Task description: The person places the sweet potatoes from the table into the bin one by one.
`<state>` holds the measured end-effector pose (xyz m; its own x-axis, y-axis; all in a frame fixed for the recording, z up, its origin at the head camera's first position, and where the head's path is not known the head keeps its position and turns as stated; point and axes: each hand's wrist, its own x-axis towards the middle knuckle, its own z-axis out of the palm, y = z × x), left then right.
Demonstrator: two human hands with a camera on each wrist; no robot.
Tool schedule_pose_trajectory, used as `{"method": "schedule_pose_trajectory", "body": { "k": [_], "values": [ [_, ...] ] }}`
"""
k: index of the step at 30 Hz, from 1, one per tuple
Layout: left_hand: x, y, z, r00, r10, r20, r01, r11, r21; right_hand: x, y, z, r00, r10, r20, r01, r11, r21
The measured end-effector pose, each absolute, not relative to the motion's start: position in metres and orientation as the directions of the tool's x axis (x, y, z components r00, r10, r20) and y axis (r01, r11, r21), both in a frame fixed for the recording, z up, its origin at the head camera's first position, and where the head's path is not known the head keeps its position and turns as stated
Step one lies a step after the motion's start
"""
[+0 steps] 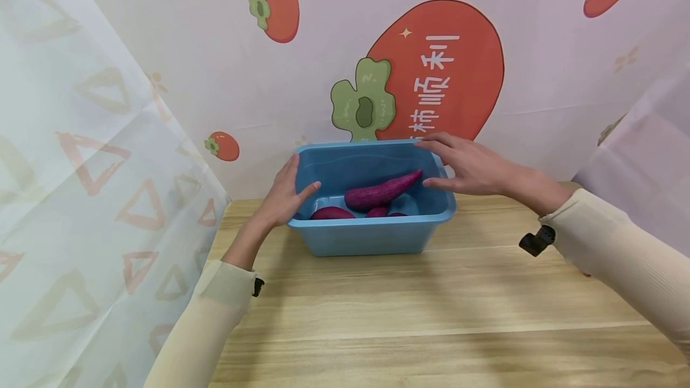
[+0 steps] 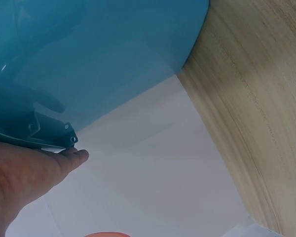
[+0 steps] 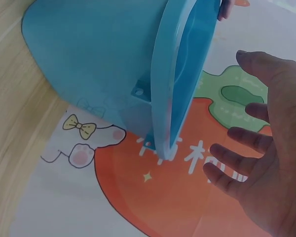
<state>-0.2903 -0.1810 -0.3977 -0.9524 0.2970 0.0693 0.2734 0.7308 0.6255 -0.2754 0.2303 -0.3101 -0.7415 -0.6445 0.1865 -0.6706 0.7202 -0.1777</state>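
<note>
A blue plastic bin (image 1: 366, 237) stands on the table against the back cloth. Inside lies a long, tapered purple root (image 1: 380, 192) that looks like a sweet potato, leaning up towards the right. More purple pieces (image 1: 332, 213) lie low in the bin, partly hidden by its front wall. My left hand (image 1: 284, 193) rests along the bin's left rim, its thumb reaching over the inside. In the left wrist view, that hand (image 2: 27, 173) touches the rim from outside. Above the bin's right end is my right hand (image 1: 469, 163), fingers spread; the right wrist view shows it apart from the rim.
The wooden table (image 1: 377, 310) extends in front of the bin. A cloth printed with persimmons (image 1: 447, 70) hangs directly behind. Another patterned cloth (image 1: 102, 196) borders the left side. Beside the right forearm a small red bit (image 1: 586, 274) shows, mostly hidden.
</note>
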Motion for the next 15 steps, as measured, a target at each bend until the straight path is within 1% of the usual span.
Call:
{"method": "schedule_pose_trajectory", "body": {
  "k": [15],
  "values": [
    [-0.292, -0.181, -0.399, -0.949, 0.305, 0.073, 0.281, 0.725, 0.629, -0.273, 0.248, -0.311, -0.761, -0.622, 0.185, -0.648, 0.744, -0.164]
  ]
}}
